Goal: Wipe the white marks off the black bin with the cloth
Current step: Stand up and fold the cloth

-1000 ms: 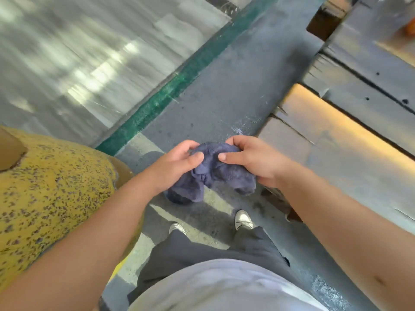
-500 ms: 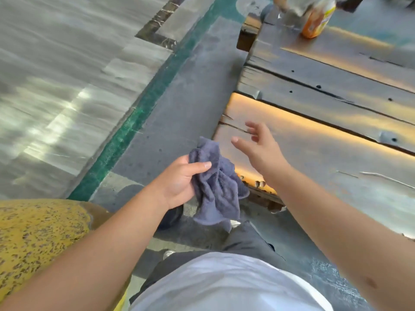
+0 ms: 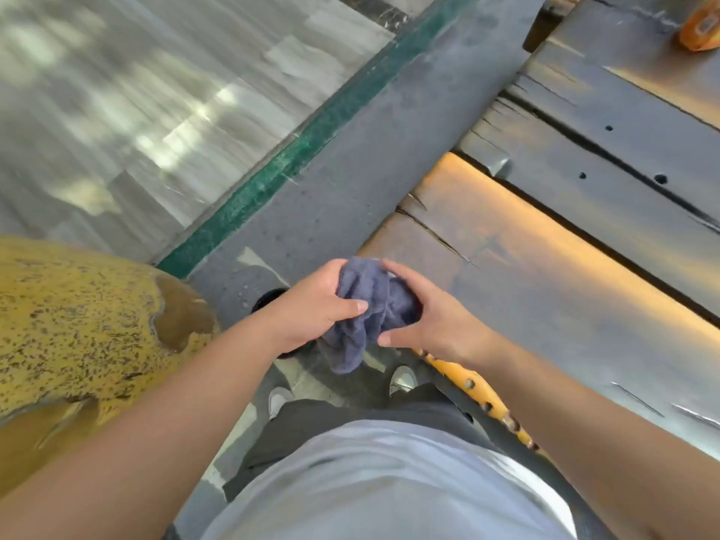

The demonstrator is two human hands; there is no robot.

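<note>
A crumpled blue-grey cloth [image 3: 362, 317] hangs in front of my waist, above the floor and my shoes. My left hand [image 3: 311, 309] grips its left side, thumb pressed across the fabric. My right hand [image 3: 432, 325] cups its right side, fingers curled around the bunched part. One end of the cloth dangles below both hands. No black bin with white marks shows in this view; a small dark round shape [image 3: 269, 296] peeks out behind my left wrist, and I cannot tell what it is.
A weathered wooden plank bench [image 3: 565, 267] runs along my right, with an orange bottle [image 3: 701, 29] at its far end. A yellow speckled rounded object [image 3: 74, 325] stands at my left. The grey floor [image 3: 370, 157] with a green stripe [image 3: 296, 157] lies ahead.
My right hand, held open above the bench half a second ago, has come back onto the cloth. The view has swung down and left, and the cloth is bunched between both hands again.
</note>
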